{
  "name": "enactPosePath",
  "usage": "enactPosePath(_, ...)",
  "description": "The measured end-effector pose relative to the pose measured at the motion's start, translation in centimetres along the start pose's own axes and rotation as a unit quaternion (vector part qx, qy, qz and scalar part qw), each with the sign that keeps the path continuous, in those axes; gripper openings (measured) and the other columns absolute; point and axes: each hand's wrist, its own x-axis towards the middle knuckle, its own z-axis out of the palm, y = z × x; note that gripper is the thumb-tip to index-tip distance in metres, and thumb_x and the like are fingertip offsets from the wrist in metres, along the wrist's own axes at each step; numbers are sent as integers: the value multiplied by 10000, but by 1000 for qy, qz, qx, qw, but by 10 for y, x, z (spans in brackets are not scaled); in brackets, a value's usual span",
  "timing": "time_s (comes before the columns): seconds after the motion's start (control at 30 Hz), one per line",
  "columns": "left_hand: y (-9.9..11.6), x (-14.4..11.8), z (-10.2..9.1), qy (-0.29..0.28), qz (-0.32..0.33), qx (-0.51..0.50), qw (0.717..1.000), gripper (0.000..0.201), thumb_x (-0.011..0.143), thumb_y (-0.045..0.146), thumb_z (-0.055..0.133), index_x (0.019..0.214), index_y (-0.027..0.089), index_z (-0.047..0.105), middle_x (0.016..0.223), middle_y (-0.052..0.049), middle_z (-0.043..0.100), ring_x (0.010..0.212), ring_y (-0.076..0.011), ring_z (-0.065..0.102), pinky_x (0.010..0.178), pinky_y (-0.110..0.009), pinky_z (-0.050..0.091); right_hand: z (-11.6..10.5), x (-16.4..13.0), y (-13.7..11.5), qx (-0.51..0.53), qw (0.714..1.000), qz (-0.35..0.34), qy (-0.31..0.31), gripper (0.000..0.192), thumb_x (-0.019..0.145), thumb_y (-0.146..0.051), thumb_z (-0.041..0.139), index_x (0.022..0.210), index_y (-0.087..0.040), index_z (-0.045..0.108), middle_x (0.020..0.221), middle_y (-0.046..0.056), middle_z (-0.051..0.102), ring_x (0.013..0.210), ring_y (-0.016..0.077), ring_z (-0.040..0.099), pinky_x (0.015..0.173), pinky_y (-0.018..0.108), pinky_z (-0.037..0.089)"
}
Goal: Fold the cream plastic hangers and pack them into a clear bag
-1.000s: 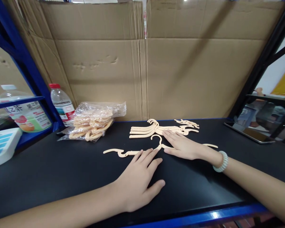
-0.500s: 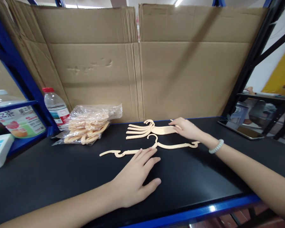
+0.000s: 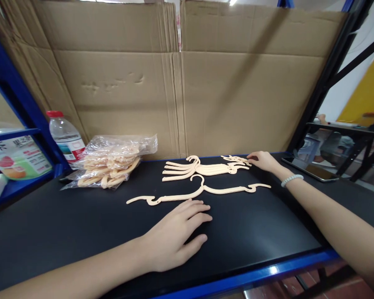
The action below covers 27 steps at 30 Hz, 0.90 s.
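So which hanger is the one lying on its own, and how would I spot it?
Start at the black shelf top in front of the cardboard wall. In its middle, just beyond the left hand, lies the single hanger. Unlike the stack of hangers behind it and the bagged hangers to the left, it lies flat and alone, arms spread wide.

On the bench (image 3: 81, 224) a single hanger (image 3: 199, 192) lies at centre, with the stack of hangers (image 3: 202, 168) just behind it at 12 o'clock. The bag of hangers (image 3: 112, 162) sits at 10 o'clock, and the bottle (image 3: 65, 137) stands beyond it. The tablet (image 3: 311, 168) lies at 2 o'clock. The cardboard wall (image 3: 180, 83) stands behind everything.
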Motion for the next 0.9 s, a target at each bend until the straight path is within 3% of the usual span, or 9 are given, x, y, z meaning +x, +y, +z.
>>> enactPosePath(0.23, 3, 2, -2, 9, 2, -21, 1000, 356, 887, 240, 489, 1232, 187, 554, 1346, -121, 530, 1266, -270, 461, 1082, -452, 364, 9, 0, -10, 23, 999, -33, 14, 296, 856, -274, 513, 1027, -141, 714, 1058, 115, 715, 970, 268, 655, 868, 382, 486)
enactPosePath(0.43, 3, 1, -3, -4, -1, -22, 1000, 357, 893, 237, 479, 1235, 167, 550, 1355, -132, 514, 1284, -263, 441, 1081, -413, 373, 9, 0, -20, 51, 998, -30, 35, 216, 809, -185, 538, 867, -144, 742, 905, 116, 738, 880, 279, 658, 820, 395, 482)
enactPosePath(0.63, 4, 2, -4, -7, -1, -25, 1000, 354, 892, 233, 477, 1232, 168, 550, 1354, -132, 512, 1278, -259, 445, 1079, -417, 369, 7, -1, -29, 130, 988, 15, 80, 199, 752, -196, 593, 884, -116, 720, 802, 98, 734, 724, 210, 669, 700, 317, 517)
enactPosePath(0.8, 2, 0, -3, 19, -14, -87, 996, 337, 858, 216, 530, 1192, 195, 572, 1326, -110, 540, 1258, -241, 466, 1060, -395, 391, -3, 0, -41, 189, 972, 36, 132, 228, 767, -248, 570, 877, -110, 714, 804, 125, 720, 703, 217, 655, 702, 354, 527)
enactPosePath(0.9, -1, 1, -1, 58, -62, -154, 984, 320, 837, 207, 560, 1155, 216, 589, 1255, -78, 597, 1187, -225, 529, 1037, -396, 413, -13, -1, -61, 220, 962, 26, 156, 251, 795, -292, 546, 890, -126, 709, 877, 139, 714, 783, 235, 658, 749, 383, 523)
